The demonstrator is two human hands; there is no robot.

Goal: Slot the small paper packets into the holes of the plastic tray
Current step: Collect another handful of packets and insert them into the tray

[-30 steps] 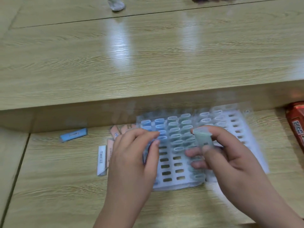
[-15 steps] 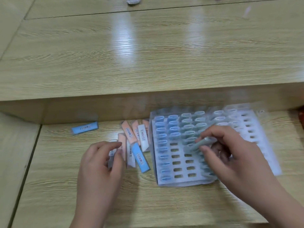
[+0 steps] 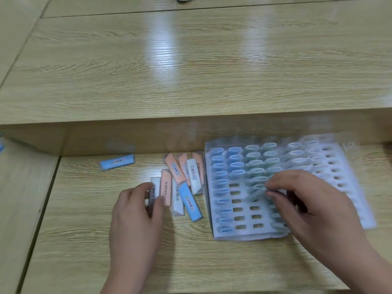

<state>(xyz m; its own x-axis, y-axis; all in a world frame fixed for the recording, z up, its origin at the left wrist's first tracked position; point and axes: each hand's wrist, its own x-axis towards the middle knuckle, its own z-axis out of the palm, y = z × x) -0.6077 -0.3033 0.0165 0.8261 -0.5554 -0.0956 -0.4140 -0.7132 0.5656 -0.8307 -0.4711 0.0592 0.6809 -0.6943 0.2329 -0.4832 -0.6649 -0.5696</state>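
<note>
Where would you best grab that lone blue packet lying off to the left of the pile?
Pinch the lone blue packet across its two long edges near the middle, coming from straight above. It lies flat on the table, apart from the pile, so both long sides look free.

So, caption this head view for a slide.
Right hand pinches a green packet over the plastic tray; left hand grips a white packet.

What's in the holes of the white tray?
Blue packets and green packets stand in many holes of the tray; some middle holes are empty. The right hand covers others, so those can't be seen.
</note>
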